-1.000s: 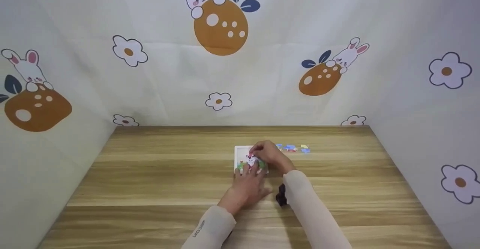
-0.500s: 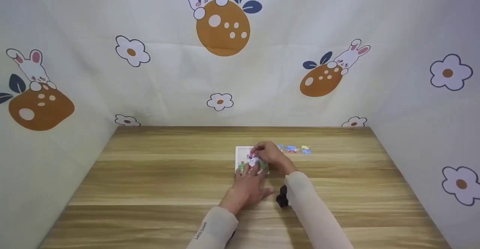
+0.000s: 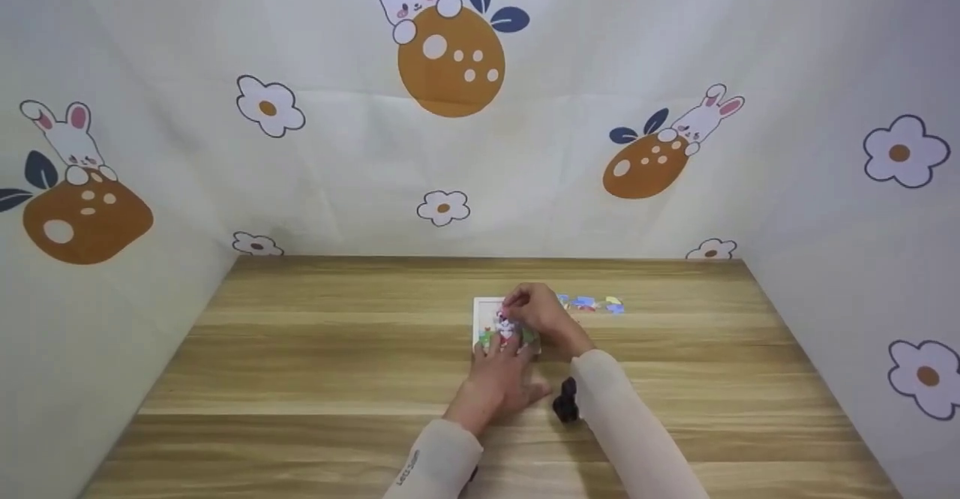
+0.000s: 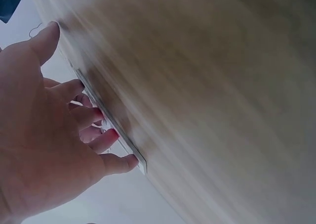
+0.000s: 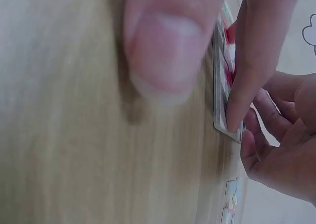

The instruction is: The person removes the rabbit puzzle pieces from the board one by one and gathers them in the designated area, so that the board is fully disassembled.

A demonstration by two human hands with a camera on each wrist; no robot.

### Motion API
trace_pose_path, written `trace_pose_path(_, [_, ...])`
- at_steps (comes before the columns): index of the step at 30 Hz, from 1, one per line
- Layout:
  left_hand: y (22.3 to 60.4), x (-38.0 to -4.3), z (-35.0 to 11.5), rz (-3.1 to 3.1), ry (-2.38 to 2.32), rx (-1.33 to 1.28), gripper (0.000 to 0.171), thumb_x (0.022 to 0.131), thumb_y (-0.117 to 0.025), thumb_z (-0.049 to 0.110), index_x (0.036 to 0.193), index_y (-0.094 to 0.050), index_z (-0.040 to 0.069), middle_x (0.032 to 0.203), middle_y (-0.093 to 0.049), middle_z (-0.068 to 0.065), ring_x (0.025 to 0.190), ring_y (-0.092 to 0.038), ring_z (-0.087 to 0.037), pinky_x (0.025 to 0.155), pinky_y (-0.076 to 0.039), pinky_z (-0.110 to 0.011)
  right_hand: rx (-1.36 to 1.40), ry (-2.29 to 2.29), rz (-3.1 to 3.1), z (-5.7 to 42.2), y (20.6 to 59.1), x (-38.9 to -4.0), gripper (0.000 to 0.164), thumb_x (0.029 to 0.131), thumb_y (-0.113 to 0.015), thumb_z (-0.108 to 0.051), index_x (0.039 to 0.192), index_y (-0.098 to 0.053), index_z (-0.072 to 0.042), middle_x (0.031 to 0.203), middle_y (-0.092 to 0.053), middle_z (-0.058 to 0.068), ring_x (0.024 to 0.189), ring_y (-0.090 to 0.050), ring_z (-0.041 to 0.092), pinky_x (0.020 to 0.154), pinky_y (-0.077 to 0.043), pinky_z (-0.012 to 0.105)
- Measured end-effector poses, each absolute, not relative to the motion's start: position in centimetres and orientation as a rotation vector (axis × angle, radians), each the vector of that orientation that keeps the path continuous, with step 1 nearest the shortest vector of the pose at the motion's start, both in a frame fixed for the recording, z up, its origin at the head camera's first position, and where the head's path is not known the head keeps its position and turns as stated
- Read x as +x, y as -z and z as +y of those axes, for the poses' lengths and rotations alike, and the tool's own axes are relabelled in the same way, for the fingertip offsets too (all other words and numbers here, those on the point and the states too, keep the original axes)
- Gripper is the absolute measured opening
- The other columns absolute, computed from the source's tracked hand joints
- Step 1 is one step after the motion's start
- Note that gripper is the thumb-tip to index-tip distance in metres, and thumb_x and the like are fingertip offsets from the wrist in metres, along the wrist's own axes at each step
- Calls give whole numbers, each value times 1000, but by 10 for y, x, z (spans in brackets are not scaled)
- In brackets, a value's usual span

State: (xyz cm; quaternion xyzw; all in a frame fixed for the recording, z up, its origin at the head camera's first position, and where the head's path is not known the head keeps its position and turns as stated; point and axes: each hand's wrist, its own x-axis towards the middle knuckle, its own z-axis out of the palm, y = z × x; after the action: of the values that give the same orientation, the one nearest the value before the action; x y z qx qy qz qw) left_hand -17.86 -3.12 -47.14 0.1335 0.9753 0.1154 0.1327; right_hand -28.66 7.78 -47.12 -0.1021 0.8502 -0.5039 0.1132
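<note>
A small square jigsaw puzzle in a white frame (image 3: 475, 325) lies on the table, showing a pink and white animal (image 3: 505, 326) with green at its sides. My left hand (image 3: 501, 385) rests spread over its near edge, fingertips pressing on the picture; the left wrist view shows these fingertips (image 4: 109, 136) along the frame's edge. Over the upper part of the picture, my right hand (image 3: 541, 313) pinches a small pinkish puzzle piece (image 3: 504, 311) between thumb and forefinger, largely covered by the fingers. In the right wrist view, the left thumb (image 5: 165, 51) looms close to the camera.
Several loose blue and yellow puzzle pieces (image 3: 586, 303) lie in a row right of the frame, partly behind the right hand. A black device (image 3: 566, 401) sits under the right sleeve. The wooden table (image 3: 315, 349) ends at a printed curtain (image 3: 337, 154) at the back and sides.
The head view has tilted slightly upward, shifting the scene down a little. My right fingertips have moved slightly over the animal's head; my left hand stays on the frame.
</note>
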Motion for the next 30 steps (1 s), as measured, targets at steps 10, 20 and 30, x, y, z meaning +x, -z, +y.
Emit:
trace_pose_path(10, [467, -175, -31, 2845, -270, 387, 73, 95, -55, 59, 157, -34, 25, 168, -24, -6, 154, -22, -36, 123, -21, -61, -211, 1571, 2551, 116, 450, -277, 7, 91, -70, -3, 98, -71, -2, 96, -74, 11, 86, -68, 14, 79, -57, 31])
trace_pose_path(20, [463, -176, -32, 2813, -305, 342, 74, 95, -58, 56, 157, -34, 24, 168, -23, -9, 154, -21, -38, 123, -20, -61, -133, 1469, 2649, 179, 459, -282, 9, 91, -70, -1, 99, -70, 3, 93, -73, 12, 80, -63, 9, 69, -49, 17])
trace_pose_path(30, [464, -177, -27, 2818, -290, 363, 74, 94, -59, 57, 156, -35, 26, 167, -24, -8, 153, -23, -37, 122, -23, -60, -24, 1391, 2677, 200, 473, -286, 12, 92, -67, -1, 103, -69, 4, 100, -72, 15, 84, -62, 13, 70, -48, 19])
